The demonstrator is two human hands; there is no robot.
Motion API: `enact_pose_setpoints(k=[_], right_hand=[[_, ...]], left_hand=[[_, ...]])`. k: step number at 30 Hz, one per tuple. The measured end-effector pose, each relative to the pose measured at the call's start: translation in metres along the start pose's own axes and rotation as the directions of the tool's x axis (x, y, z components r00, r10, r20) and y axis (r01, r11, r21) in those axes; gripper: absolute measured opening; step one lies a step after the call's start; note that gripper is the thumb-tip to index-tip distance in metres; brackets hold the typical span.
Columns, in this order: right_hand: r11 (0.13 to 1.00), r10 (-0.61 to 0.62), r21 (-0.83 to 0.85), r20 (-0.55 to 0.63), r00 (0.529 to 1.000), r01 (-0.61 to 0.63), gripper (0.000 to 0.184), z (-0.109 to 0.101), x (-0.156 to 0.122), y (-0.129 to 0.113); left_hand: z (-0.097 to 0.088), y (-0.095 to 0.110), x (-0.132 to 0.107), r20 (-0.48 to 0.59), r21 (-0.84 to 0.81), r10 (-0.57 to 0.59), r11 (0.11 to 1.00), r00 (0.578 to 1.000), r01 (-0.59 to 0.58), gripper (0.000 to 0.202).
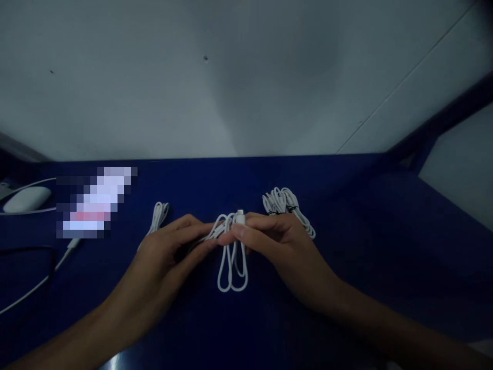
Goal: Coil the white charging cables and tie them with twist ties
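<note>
A white USB cable [232, 280], folded into loops, is held between my two hands above the blue table. The fingers of my right hand [287, 239] pinch it near its plug, whose metal tip points away from me. My left hand [169, 252] pinches the cable's bundled strands from the left side. Below the fingers the loops hang toward me. Behind my left hand lies another bundled white cable [158, 216], partly hidden by that hand. Beyond my right hand sit several coiled white cables [285, 201] with dark ties around them.
At the left a lit, blurred-out screen [96, 200] has a white cord [73, 243] running from its near end. Farther left is a white rounded object [27, 199], perhaps a mouse. A pale wall [231, 103] rises behind the blue table [215, 339].
</note>
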State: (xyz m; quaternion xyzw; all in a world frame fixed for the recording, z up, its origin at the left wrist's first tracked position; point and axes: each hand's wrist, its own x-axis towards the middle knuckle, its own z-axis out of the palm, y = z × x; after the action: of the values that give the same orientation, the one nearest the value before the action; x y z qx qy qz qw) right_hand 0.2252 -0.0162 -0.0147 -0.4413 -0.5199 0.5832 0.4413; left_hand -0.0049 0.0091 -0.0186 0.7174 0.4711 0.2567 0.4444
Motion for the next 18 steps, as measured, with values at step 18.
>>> enact_pose_setpoints(k=[18], right_hand=[[0.977, 0.019, 0.212, -0.033, 0.999, -0.011, 0.029, -0.001, 0.005, 0.009]], left_hand=[[0.003, -0.003, -0.008, 0.010, -0.243, -0.076, 0.967, 0.997, 0.076, 0.034]])
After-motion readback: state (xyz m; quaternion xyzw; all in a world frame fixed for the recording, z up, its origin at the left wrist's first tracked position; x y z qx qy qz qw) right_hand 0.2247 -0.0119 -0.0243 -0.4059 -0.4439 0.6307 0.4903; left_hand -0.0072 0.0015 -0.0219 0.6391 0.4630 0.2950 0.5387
